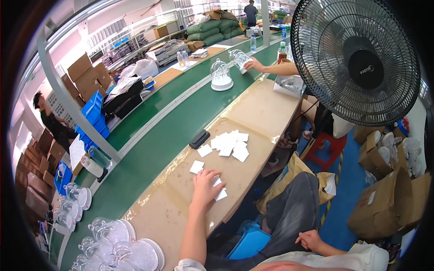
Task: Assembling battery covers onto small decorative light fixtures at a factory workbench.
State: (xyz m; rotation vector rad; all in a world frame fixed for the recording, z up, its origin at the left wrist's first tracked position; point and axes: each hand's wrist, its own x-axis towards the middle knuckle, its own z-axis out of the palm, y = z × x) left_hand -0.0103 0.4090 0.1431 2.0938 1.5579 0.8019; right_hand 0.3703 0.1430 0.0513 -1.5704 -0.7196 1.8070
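My left hand (207, 187) rests on the tan worktop, its fingers and thumb curled round a couple of white square cards (220, 194). Just beyond it lies a single white card (196, 167), and farther off spreads a loose pile of white cards (228, 143). A black oblong object (199, 139) sits beside that pile. Over my lap, my right hand (310, 240) is closed with the fingers curled in, and I see nothing in it.
Clear dome-shaped pieces with white bases (135, 253) crowd the near left. Another dome (221, 77) stands on the green conveyor (167, 135). A co-worker's hand (254, 64) holds a tilted dome beyond. A large black fan (361, 63) stands at right, above cardboard boxes (377, 203).
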